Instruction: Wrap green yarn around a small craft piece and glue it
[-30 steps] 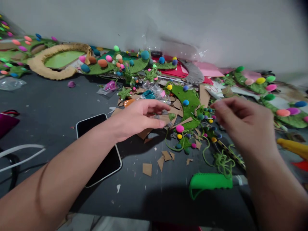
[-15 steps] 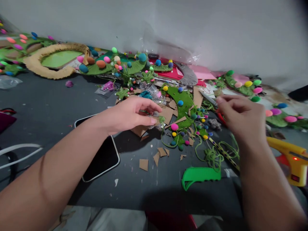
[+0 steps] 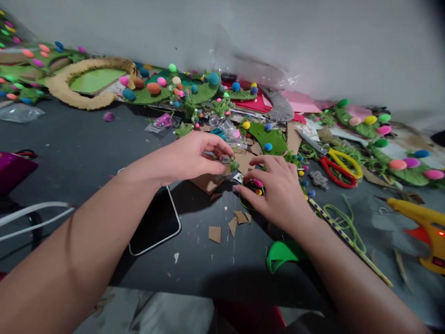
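My left hand point(image 3: 194, 160) is closed, thumb and fingers pinching a small piece with green yarn point(image 3: 233, 165) and something greyish at its end. The fingers hide most of that piece, so its kind is unclear. Just to its right, my right hand point(image 3: 278, 190) has its fingers apart and holds nothing, over pompoms and green yarn. Cardboard scraps point(image 3: 214, 234) lie below the hands. Scissors point(image 3: 342, 167) with red and yellow handles rest on the table beyond the right hand. A green curved piece with pompoms point(image 3: 267, 138) lies behind it.
A phone point(image 3: 156, 227) lies under my left forearm. A green plastic tool point(image 3: 283, 255) is partly under my right arm. A yellow glue gun point(image 3: 431, 227), its red light lit, stands at right. Wreath pieces, including a tan ring point(image 3: 57, 88), line the wall.
My right hand has moved left from the scissors to beside my left hand, and its fingers have spread. The scissors lie in full view. My left hand keeps its pinch.
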